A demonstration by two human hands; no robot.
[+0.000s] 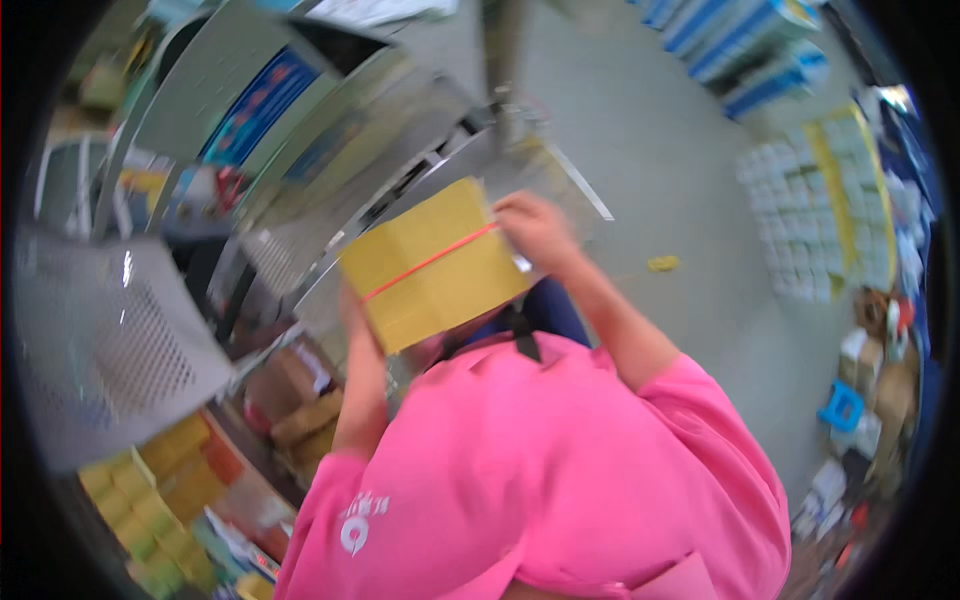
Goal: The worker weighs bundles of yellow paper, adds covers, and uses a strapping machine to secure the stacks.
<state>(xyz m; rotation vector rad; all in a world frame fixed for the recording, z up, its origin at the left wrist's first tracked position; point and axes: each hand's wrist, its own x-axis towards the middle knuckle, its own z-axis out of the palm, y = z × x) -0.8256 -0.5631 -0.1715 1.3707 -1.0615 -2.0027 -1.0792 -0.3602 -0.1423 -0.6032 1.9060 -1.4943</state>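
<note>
A rectangular yellow paper bundle (440, 285) is held up in front of my chest, tilted. One thin red band (430, 264) runs straight across its face from the left edge to the right. My right hand (537, 232) is closed at the upper right edge, its fingers where the band meets the edge. At the lower left edge my left hand (356, 315) grips the bundle, with its fingers mostly hidden behind it. A small whitish piece (522, 264) shows by the right edge, too blurred to name.
Perforated metal seats (120, 340) stand at the left. Yellow bundles (150, 510) lie in the lower left. White-and-yellow stacked packs (825, 205) and blue-and-white packs (740, 50) stand at the right. A blue plastic stool (842, 406) and a yellow scrap (662, 264) are on the floor.
</note>
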